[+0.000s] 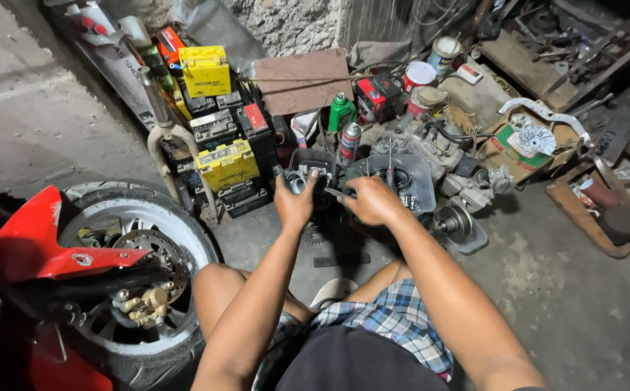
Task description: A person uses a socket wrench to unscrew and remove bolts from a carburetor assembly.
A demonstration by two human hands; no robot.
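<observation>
I sit on the concrete floor with both arms stretched forward over a grey engine case (409,181). My left hand (295,203) grips a small metal engine part (302,176) at the case's left end. My right hand (373,199) is closed around a thin dark tool (333,192) whose tip points left toward that part. A screwdriver (389,163) stands upright in the case behind my right hand. What lies under my palms is hidden.
A red motorcycle's front wheel (137,268) with brake disc stands at my left. Yellow and black batteries (228,165) are stacked ahead left. Spray cans (349,141), tins, a cardboard box (528,145) of parts and metal scrap crowd the far side and right.
</observation>
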